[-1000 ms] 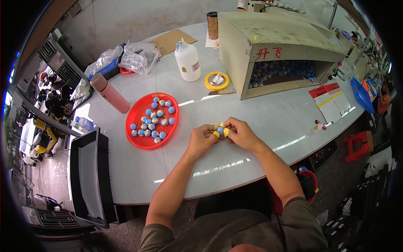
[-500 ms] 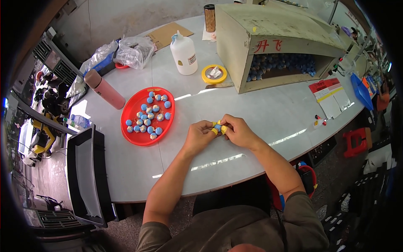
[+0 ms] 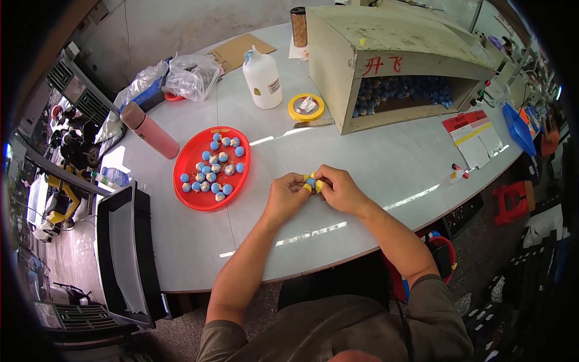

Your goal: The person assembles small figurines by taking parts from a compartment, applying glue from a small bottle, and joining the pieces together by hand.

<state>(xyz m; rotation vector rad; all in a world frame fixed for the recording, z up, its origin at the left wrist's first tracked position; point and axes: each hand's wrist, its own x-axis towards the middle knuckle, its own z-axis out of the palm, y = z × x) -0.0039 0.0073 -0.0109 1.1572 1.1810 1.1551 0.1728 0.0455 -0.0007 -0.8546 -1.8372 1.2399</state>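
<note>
Between the fingertips of both hands sits a small blue ball [image 3: 311, 181], mostly covered by the fingers. My left hand [image 3: 285, 196] pinches it from the left, and my right hand [image 3: 339, 190] grips it from the right. Yellow covers wrap the thumbs and forefingers of both. Left of the hands, a round red tray [image 3: 243, 175] holds several similar balls, blue with pale, whitish patches on many of them.
A greenish box [image 3: 333, 72] full of blue balls stands at the back right. Near it are a yellow tape roll [image 3: 292, 108], a white bottle [image 3: 263, 84] and printed papers [image 3: 473, 145]. A pink flask [image 3: 154, 134] and a black bin [image 3: 145, 241] are at left.
The fingers have shifted slightly around the ball, and less of its blue surface shows. Both hands stay in nearly the same place.
</note>
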